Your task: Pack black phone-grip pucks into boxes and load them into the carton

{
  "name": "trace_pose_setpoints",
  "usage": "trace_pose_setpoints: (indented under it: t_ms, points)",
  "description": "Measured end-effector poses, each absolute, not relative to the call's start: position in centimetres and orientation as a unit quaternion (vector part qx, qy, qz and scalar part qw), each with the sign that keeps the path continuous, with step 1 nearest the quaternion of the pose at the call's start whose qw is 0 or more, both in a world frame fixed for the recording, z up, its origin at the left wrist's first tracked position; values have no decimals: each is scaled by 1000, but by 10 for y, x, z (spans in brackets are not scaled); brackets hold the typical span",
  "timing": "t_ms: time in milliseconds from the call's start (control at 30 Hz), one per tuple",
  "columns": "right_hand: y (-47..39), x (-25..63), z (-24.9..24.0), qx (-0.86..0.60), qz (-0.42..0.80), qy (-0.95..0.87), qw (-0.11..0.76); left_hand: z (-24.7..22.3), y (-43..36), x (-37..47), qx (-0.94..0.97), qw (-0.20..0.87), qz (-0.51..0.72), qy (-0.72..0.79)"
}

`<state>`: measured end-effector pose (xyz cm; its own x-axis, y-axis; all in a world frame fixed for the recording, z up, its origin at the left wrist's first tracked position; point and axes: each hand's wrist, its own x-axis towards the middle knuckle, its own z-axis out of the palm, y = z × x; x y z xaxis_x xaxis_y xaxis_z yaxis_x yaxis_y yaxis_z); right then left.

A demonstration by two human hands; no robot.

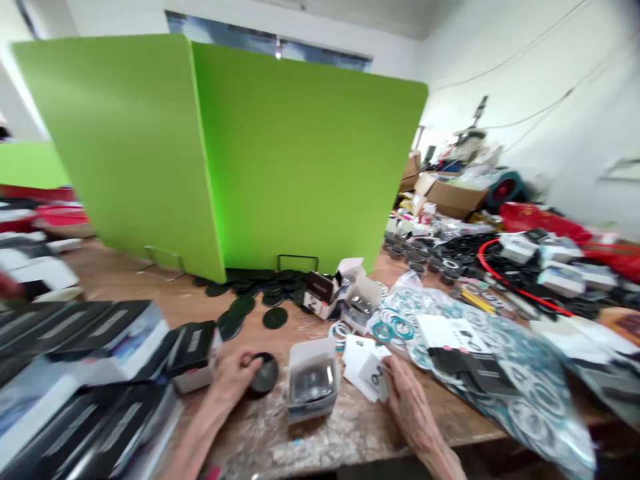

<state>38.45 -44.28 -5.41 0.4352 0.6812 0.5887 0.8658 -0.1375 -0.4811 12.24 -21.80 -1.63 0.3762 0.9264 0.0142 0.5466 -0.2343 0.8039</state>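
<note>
Near the front of the table, my left hand (235, 377) pinches the edge of a black disc (266, 375) between thumb and fingers. My right hand (404, 387) has its fingers closed on a white card (374, 375) with a dark printed mark. More white cards (354, 353) lie under and beside that one. Between my hands stands an open white box (314, 412), with a clear plastic-covered insert (314, 383) inside. What the insert contains is blurred.
Closed black-and-white boxes (115, 327) are stacked at left. Loose black discs (275, 317) lie before a green partition (300, 160). Two open boxes (361, 301) stand behind the cards. A clear bag of teal and white rings (530, 393) covers the right, with printed cards (470, 367) on top.
</note>
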Motion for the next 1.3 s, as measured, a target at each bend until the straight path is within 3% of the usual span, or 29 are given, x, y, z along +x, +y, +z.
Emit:
trace_pose_setpoints:
  t_ms: [133, 267, 400, 500, 600, 700, 833, 967, 1067, 1300]
  points:
    - [-434, 385, -15, -748, -58, -484, 451, 8, -207, 120, 575, 536, 335, 520]
    - [-411, 376, 23, -722, 79, -402, 558, 53, -228, 136, 491, 665, 388, 409]
    - [-376, 355, 45, -604, 244, -363, 666, 85, -253, 172, 530, 677, 389, 331]
    - [-356, 337, 55, -528, 310, -374, 697, 93, -259, 193, 565, 651, 396, 318]
    - [-353, 328, 64, -501, 323, -407, 693, 94, -264, 195, 583, 622, 412, 322]
    - [-369, 327, 70, -525, 253, -432, 688, 78, -280, 178, 624, 575, 415, 327]
    - [-398, 324, 60, -594, 110, -511, 612, 25, -322, 157, 649, 513, 416, 377]
    - [-404, 315, 28, -584, -12, -679, 445, -21, -347, 163, 577, 570, 430, 396]
    - [-394, 312, 15, -585, -61, -733, 341, -31, -345, 170, 561, 572, 443, 403]
    - [-386, 311, 11, -610, -118, -732, 279, -31, -339, 170, 569, 571, 442, 393]
